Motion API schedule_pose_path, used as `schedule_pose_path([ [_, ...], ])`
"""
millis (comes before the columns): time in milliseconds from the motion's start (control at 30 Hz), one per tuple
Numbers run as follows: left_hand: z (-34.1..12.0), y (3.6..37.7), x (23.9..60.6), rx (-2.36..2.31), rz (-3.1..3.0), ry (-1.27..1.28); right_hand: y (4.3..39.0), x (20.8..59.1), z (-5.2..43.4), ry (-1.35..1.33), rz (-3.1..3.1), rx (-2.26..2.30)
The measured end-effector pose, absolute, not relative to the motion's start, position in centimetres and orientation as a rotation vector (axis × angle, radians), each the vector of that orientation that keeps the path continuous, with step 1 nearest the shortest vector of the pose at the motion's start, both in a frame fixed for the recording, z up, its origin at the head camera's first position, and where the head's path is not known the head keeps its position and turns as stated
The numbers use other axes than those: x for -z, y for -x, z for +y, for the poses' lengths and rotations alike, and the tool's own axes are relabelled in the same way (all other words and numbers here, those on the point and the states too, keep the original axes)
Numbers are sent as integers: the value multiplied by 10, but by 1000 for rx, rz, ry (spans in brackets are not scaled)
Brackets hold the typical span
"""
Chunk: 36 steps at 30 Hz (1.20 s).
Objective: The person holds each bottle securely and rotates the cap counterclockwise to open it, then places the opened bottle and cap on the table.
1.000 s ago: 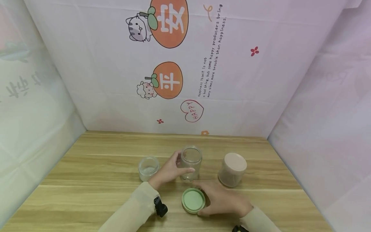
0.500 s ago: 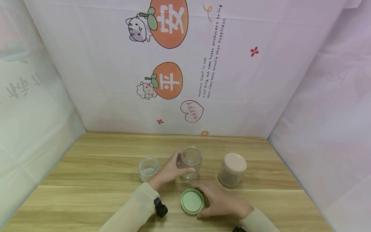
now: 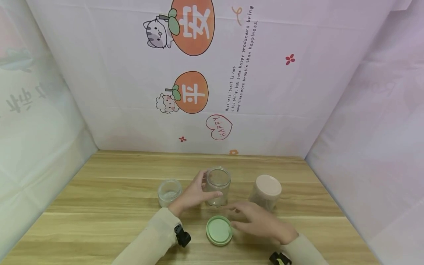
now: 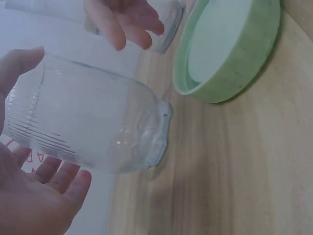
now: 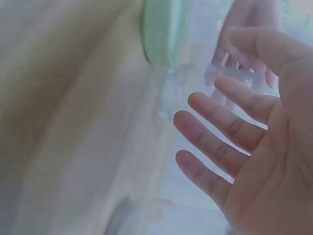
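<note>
Bare table (image 3: 109, 191) left; jars (image 3: 265, 193) crowd the middle.

the open jar (image 3: 218, 186) looks like clear, glossy glass with fine ribbing near its mouth, and the green lid (image 3: 219, 230) at its 6 o'clock is matt plastic. the table (image 3: 109, 191) is smooth, pale wood-grain, the backdrop (image 3: 298, 103) creased printed cloth.

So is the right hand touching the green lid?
Apart. In the head view the right hand hovers with spread fingers beside the green lid, with table showing between them.
</note>
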<state>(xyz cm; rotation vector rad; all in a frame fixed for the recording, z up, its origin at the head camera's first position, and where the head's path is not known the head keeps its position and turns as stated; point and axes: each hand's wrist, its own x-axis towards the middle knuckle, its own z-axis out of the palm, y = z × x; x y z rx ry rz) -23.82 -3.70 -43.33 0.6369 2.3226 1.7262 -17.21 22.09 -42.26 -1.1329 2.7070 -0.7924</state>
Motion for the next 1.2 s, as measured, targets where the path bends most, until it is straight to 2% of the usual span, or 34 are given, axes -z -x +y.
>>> schedule_pose_path([
  [433,-36,237,412,-1703,2487,-762,176,391,243,1257,2933,937],
  [667,-28,231,401,-1640,2669,-835,177,382,252,1428,2967,1036],
  [933,-11,227,389,-1770,2680,-1033,178,375,264,1474,3041,1068],
  [1200,5,223,378,-1793,2652,-1068,179,374,279,1438,3171,993],
])
